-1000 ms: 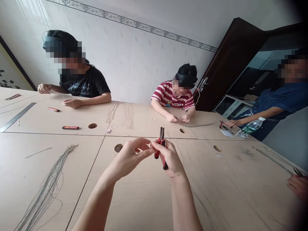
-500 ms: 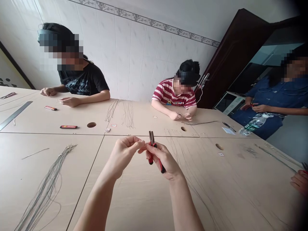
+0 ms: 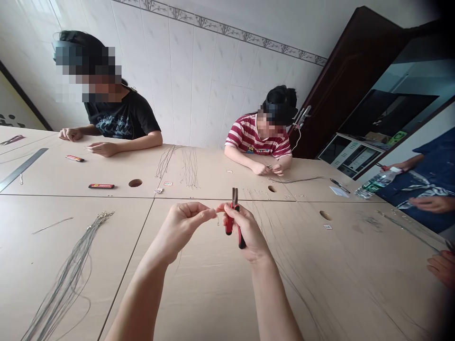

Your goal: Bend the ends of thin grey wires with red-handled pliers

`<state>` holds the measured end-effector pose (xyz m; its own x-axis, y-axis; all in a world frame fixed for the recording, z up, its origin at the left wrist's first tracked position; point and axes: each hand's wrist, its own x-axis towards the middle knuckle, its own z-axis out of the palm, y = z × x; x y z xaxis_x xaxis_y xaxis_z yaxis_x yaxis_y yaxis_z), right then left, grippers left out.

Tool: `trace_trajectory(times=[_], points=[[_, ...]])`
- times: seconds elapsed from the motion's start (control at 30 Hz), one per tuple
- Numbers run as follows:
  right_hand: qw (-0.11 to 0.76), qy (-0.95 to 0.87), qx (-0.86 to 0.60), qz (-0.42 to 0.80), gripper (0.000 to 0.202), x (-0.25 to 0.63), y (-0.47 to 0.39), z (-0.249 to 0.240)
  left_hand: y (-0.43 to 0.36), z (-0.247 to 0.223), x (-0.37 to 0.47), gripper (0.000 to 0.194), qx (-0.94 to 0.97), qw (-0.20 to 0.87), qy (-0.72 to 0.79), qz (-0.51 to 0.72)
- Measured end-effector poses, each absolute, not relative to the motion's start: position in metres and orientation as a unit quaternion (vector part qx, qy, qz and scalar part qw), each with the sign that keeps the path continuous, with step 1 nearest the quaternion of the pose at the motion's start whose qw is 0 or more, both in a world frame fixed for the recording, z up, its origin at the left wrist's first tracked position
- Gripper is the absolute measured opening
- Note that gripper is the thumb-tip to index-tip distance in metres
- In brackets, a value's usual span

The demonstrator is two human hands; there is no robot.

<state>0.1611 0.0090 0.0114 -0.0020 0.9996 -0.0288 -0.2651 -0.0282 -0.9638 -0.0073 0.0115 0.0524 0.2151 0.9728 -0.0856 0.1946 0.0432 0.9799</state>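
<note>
My left hand point(image 3: 186, 227) is pinched at the fingertips on a thin cord; a small metal piece point(image 3: 218, 219) hangs just beside the fingertips, and a faint strand trails below the palm. My right hand point(image 3: 247, 232) holds red-and-black pliers point(image 3: 234, 213) with the jaws pointing up, its index finger reaching toward the left fingertips. Whether the two hands touch is too fine to tell. To the left, a bundle of grey cords point(image 3: 76, 255) with metal ends lies on the table point(image 3: 199, 293). More thin cords point(image 3: 280, 255) lie spread to the right of my right hand.
Across the table sit a person in black point(image 3: 124, 116) and a person in stripes point(image 3: 258, 137). At the right are a bottle point(image 3: 377, 182), a person in blue point(image 3: 426, 175) and another hand point(image 3: 442, 267). Red box cutters point(image 3: 101, 186), a metal ruler point(image 3: 24, 168) and table holes point(image 3: 135, 183) lie leftward.
My right hand and the pliers have shifted slightly right and up, and the small metal piece now shows between the hands. The person in blue has moved lower and further right.
</note>
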Motion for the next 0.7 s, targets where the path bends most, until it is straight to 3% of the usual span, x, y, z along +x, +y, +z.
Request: trace_trajectory(times=[0.17,0.3,0.47,0.7], points=[[0.6,-0.385,-0.476,0.516,0.021,0.154,0.005,0.011,0.014,0.049,-0.008,0.027,0.552,0.507,0.507,0.426],[0.565,-0.41,-0.458,0.55,0.028,0.146,0.0,0.014,0.014,0.045,-0.002,0.028,0.563,0.509,0.483,0.437],[0.563,-0.391,-0.44,0.58,0.032,0.145,0.0,0.015,0.009,0.041,0.011,0.03,0.603,0.537,0.426,0.408],[0.578,-0.427,-0.474,0.509,0.022,0.159,-0.002,0.018,0.004,0.034,0.016,0.04,0.659,0.502,0.447,0.337]])
